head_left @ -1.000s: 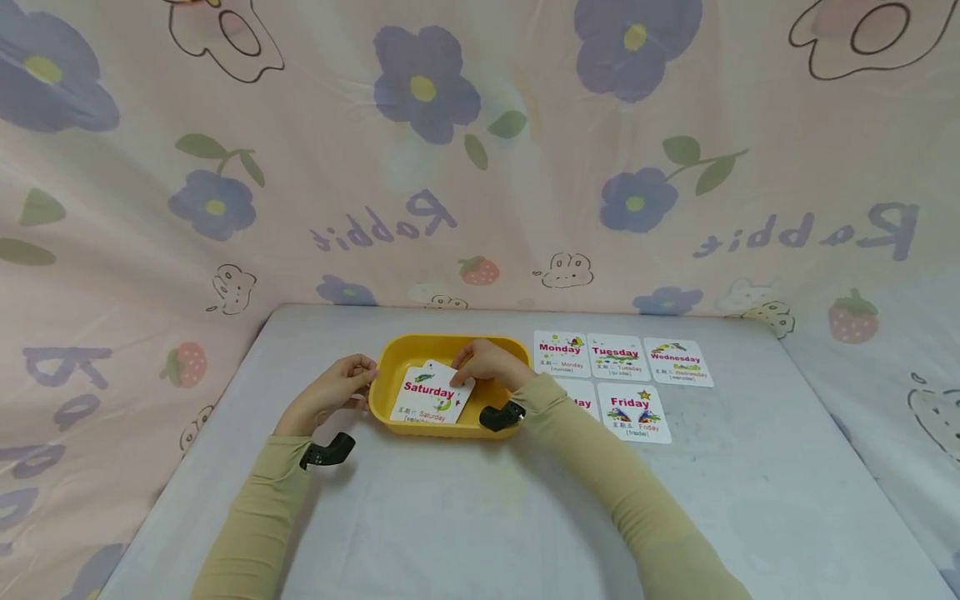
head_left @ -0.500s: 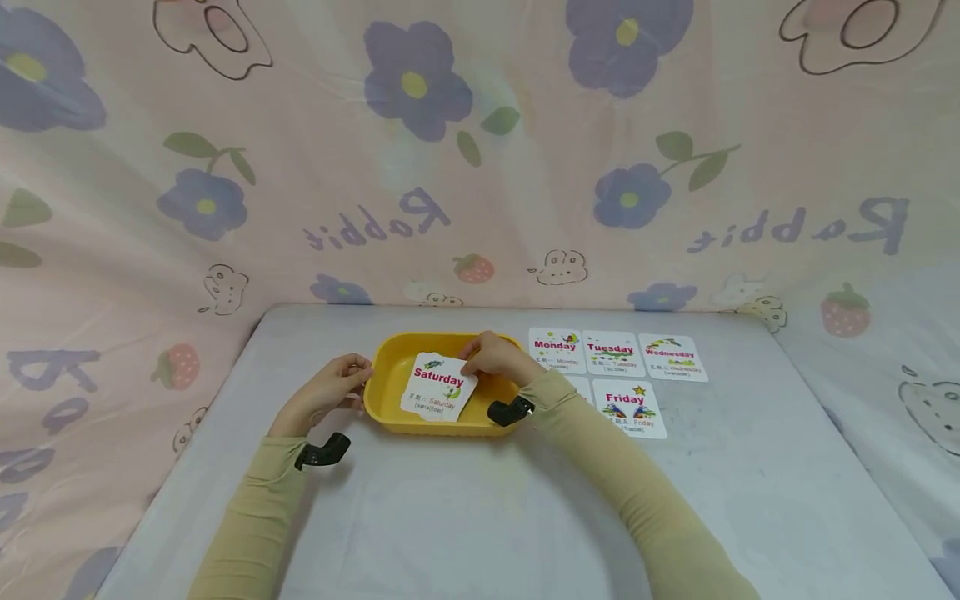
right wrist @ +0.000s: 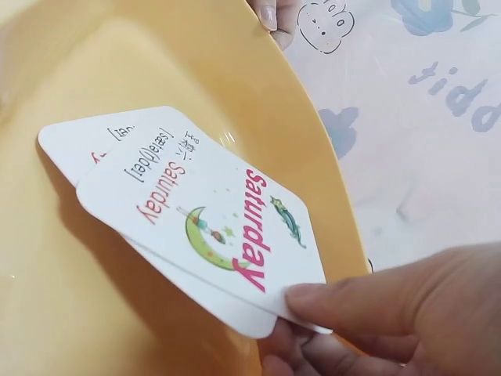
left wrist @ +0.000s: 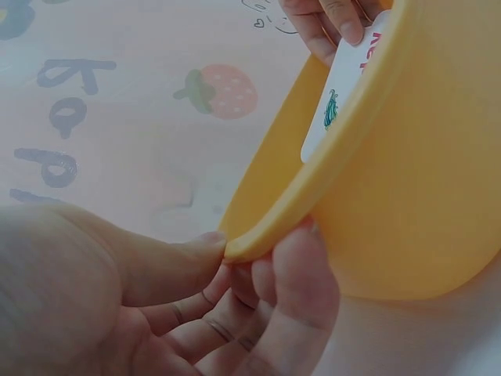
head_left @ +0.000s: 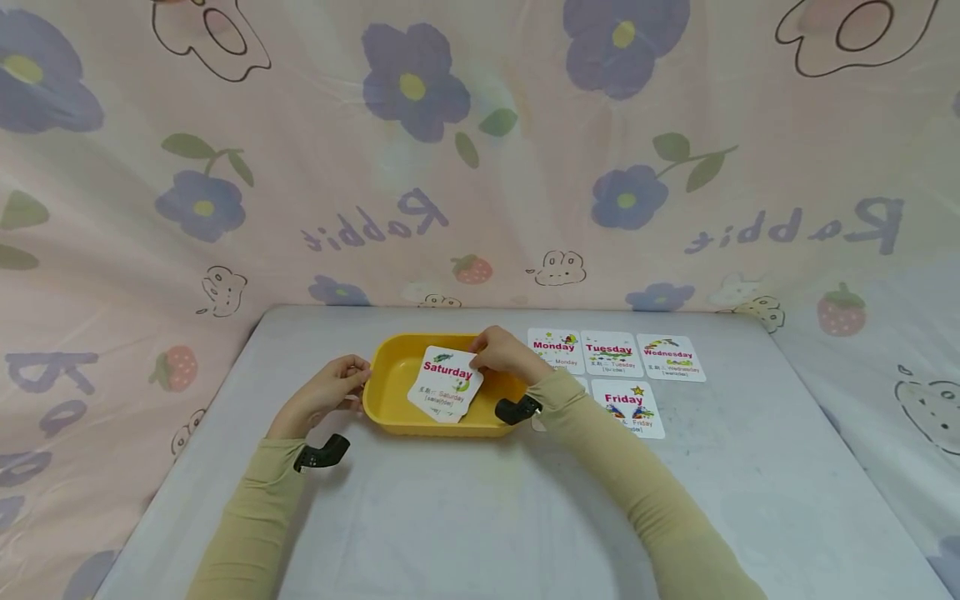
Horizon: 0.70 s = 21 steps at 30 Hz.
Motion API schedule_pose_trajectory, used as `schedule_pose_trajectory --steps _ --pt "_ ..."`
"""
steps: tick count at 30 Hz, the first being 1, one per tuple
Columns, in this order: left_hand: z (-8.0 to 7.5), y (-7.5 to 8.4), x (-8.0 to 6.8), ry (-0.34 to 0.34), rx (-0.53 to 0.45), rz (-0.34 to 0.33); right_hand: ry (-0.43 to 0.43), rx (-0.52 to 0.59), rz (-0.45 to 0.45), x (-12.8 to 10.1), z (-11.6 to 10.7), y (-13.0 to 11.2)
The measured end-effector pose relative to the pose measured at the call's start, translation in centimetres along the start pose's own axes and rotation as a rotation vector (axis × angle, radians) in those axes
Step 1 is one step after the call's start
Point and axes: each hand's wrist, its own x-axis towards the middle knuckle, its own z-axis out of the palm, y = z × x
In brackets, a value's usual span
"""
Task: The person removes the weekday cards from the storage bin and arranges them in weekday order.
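A yellow plastic tray (head_left: 386,398) stands toward the back of the table. My left hand (head_left: 324,393) pinches its left rim, the thumb inside and fingers outside in the left wrist view. My right hand (head_left: 516,360) reaches over the tray's right part and pinches the upper right corner of a white Saturday flash card (head_left: 447,377), thumb on top. Beneath that card another white card (right wrist: 74,141) sticks out, fanned askew, most of its print hidden. The cards are raised at the pinched corner, tilted over the tray floor (right wrist: 47,258).
Right of the tray lie the Monday (head_left: 553,347), Tuesday (head_left: 611,354) and Wednesday (head_left: 671,358) cards in a row. A Friday card (head_left: 628,408) lies below them, beside one mostly covered by the right forearm. A printed curtain (head_left: 487,183) hangs behind the table (head_left: 420,517).
My right hand has shifted slightly right and up, drawing the Saturday card and the one beneath it away from the tray's left side. The left hand keeps its grip on the rim.
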Motion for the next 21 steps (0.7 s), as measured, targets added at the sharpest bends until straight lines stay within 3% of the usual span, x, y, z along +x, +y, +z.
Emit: schedule_pose_trajectory --steps 21 --pt "0.02 -0.14 0.18 0.031 0.015 -0.028 0.062 -0.127 -0.084 -0.12 -0.64 0.24"
